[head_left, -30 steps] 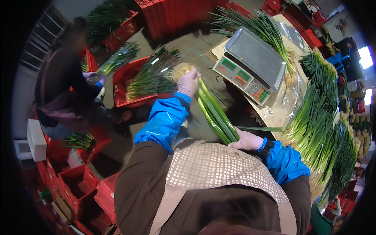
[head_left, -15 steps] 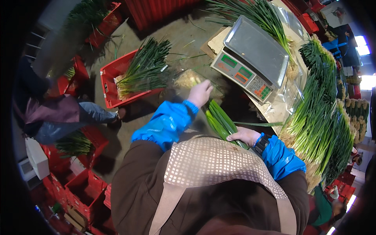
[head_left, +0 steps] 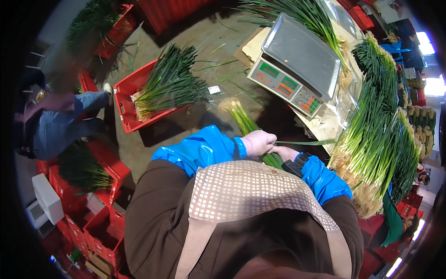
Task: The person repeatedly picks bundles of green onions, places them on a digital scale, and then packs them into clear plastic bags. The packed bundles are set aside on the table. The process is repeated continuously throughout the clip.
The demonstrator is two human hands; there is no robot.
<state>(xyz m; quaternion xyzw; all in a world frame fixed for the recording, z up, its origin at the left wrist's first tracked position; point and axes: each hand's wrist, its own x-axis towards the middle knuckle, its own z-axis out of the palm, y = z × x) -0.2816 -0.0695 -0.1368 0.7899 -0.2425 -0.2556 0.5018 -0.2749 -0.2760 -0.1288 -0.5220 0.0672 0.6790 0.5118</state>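
Note:
A bunch of green onions (head_left: 246, 122) hangs in front of my apron, its pale root end pointing up and away to the left. My left hand (head_left: 259, 142) is closed around the leaves partway down the bunch. Right beside it, touching it, my right hand (head_left: 284, 152) is closed on the same bunch. Dark green leaf ends come out below the hands, against the apron. One long leaf (head_left: 306, 142) stretches from the hands toward the table at the right. The fingertips are partly hidden.
A digital scale (head_left: 297, 65) stands on the table (head_left: 320, 125) at the upper right. Heaped green onions (head_left: 371, 144) lie along the right. A red crate (head_left: 121, 104) of green onions sits on the floor. At the left are stacked red crates (head_left: 104, 232) and a co-worker's legs (head_left: 69, 125).
My left hand has come down and right from the bunch's upper part to meet my right hand. The root end shows more clearly. The co-worker at the left has shifted stance.

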